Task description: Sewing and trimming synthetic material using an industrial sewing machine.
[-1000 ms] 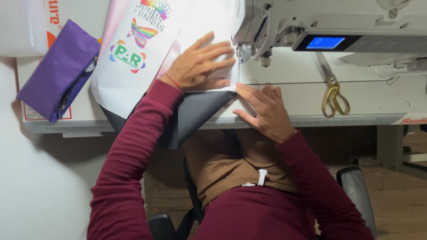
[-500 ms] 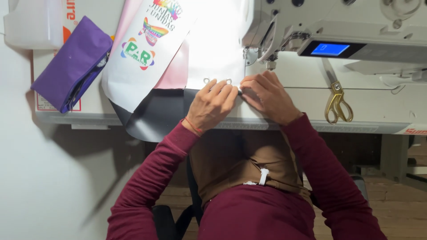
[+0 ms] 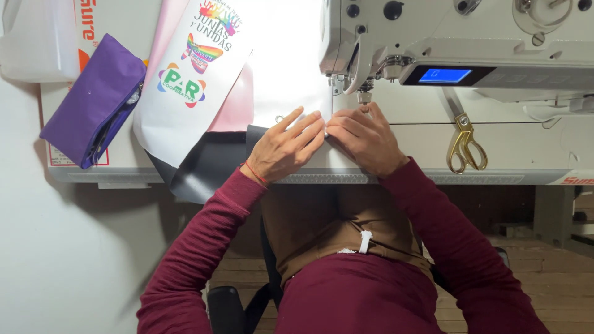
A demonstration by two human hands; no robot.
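A white fabric sheet (image 3: 272, 68) with colourful prints and a dark underside (image 3: 198, 170) lies over the sewing table, under a white sewing machine (image 3: 458, 37). My left hand (image 3: 286, 147) presses flat on the fabric's near edge, fingers together and pointing right. My right hand (image 3: 364, 139) lies beside it, fingertips touching the left hand's, pinching the fabric edge just below the machine's needle (image 3: 364, 99). Both wrists are in maroon sleeves.
Gold-handled scissors (image 3: 464, 139) lie on the table right of my right hand. A purple pouch (image 3: 93, 99) rests at the far left on a white box. The table's front edge (image 3: 433, 178) runs below my hands. A chair and wooden floor are beneath.
Both hands moved together toward the needle and now meet fingertip to fingertip on the fabric edge; earlier they were spread apart, the left higher on the sheet. The fabric has shifted right.
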